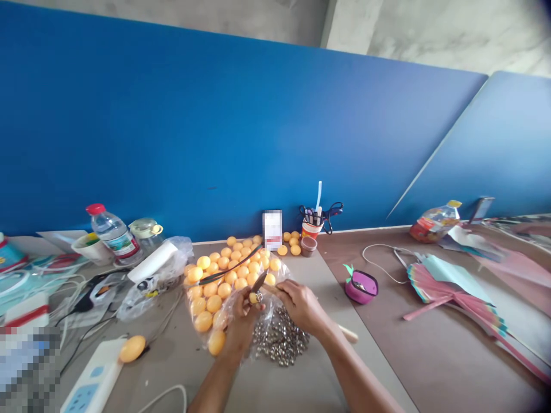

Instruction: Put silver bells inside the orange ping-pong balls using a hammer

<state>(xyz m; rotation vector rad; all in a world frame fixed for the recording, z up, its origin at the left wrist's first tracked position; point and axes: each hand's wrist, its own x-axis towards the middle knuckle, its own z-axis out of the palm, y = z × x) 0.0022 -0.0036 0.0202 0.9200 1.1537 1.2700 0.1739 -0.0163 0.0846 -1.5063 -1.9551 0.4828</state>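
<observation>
My left hand [242, 310] is closed round a small yellowish piece [255, 297] with shiny specks on it. A dark, pointed, blade-like strip [260, 280] rises just above that piece; which hand bears it is unclear. Close by on the right, my right hand [298, 299] has its fingers bent together, and what they grip is hidden. Beneath and between the hands lies a heap of small shiny metal pieces [282, 338] on clear plastic. Many orange-yellow balls [224, 275] fill a clear plastic bag beside my left hand, with a dark strap [228, 268] across them.
A pale stick [348, 334] shows past my right forearm. Rightward are a purple pouch [360, 288], a pink fan [456, 298] and a bottle [435, 221]. A cup of cables [311, 228] stands behind. Leftward are a power strip [92, 378], a lone ball [132, 349] and a red-capped bottle [115, 234].
</observation>
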